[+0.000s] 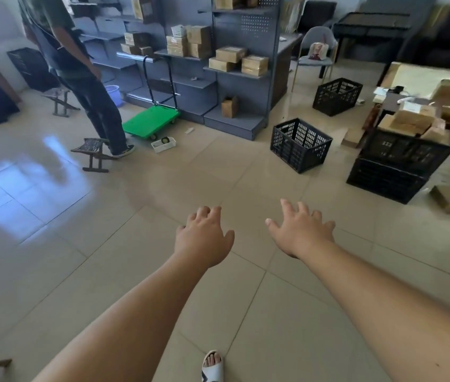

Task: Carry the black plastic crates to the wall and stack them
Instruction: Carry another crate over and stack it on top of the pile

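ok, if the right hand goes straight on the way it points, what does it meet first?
Likely the nearer empty black crate; only bare floor shows between it and the right hand. Depth is unclear, so that is a guess.

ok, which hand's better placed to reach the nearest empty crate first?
Right. The right hand is open, empty and lined up with the nearest empty crate ahead; the left hand, also open, sits further to that crate's left. Lifting probably needs both.
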The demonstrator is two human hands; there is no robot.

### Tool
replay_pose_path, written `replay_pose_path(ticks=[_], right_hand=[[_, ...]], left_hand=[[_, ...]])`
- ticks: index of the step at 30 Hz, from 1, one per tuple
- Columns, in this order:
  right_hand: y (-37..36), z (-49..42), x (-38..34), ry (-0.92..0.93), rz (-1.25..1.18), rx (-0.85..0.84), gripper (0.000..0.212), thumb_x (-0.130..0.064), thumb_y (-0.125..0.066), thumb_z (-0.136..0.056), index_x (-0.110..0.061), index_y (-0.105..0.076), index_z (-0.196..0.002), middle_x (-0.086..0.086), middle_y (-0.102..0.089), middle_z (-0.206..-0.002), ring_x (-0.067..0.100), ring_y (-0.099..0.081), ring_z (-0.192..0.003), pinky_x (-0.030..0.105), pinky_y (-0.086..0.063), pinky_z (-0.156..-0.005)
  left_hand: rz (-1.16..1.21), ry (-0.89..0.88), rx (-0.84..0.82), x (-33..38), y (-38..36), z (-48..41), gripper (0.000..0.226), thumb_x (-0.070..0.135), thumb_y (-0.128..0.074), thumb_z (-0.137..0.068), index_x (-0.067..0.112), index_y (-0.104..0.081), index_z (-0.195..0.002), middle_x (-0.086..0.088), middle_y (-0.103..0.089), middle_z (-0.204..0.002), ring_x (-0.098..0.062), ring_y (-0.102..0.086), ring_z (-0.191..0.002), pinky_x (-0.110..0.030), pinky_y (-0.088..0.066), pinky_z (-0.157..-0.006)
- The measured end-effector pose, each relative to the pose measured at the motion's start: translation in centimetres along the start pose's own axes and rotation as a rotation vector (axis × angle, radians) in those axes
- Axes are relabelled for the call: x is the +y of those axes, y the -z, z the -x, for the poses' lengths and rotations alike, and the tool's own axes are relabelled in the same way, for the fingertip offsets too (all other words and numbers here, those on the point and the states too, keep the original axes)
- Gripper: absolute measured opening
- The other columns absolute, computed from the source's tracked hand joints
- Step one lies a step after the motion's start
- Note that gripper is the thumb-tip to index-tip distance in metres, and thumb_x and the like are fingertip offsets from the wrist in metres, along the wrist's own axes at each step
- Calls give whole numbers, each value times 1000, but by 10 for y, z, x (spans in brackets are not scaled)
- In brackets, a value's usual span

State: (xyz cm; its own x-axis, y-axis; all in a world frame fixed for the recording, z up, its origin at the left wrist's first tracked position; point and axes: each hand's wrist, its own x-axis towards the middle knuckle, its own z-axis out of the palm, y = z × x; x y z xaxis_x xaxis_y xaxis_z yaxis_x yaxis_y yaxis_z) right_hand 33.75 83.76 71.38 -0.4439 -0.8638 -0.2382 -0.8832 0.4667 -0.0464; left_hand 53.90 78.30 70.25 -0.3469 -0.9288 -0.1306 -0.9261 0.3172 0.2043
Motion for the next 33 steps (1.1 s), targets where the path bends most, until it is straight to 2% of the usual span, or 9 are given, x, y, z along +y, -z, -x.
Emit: replay_pose_path(ticks=[8, 17, 27, 33], right_hand=[[10, -104, -28, -159, -80, -7, 72, -69, -22, -92, -33, -16, -154, 9, -32, -154, 36, -35, -133, 60, -34, -100], [20, -241, 7, -321, -179, -29, 67, -64, -25, -92, -33, -21, -152, 6, -36, -150, 34, -38, -128, 53, -39, -94], [65, -446, 60, -285, -176, -70, 64, -63, -24, -93, -31, -24, -148, 6, -38, -146, 33, -39, -125, 52, -39, -94], [92, -567, 54, -245, -137, -89, 64, -64, -24, -94, -30, -28, -148, 7, -39, -146, 33, -39, -126, 52, -39, -95]], left_hand=[[-17, -117, -46, -17, 15, -154, 67, 59, -40, -95, 25, -30, -152, -2, -39, -151, -28, -43, -134, -47, -40, -99], [-50, -237, -111, 33, 6, -315, 68, 59, -40, -95, 25, -29, -153, -2, -40, -152, -28, -41, -135, -47, -41, -99], [-32, -164, -121, 105, 14, -502, 67, 59, -40, -96, 26, -30, -153, 0, -39, -153, -26, -39, -137, -46, -39, -102], [5, -108, -138, 112, 21, -608, 68, 60, -39, -95, 28, -28, -154, 0, -38, -153, -26, -39, -137, -48, -39, -102]])
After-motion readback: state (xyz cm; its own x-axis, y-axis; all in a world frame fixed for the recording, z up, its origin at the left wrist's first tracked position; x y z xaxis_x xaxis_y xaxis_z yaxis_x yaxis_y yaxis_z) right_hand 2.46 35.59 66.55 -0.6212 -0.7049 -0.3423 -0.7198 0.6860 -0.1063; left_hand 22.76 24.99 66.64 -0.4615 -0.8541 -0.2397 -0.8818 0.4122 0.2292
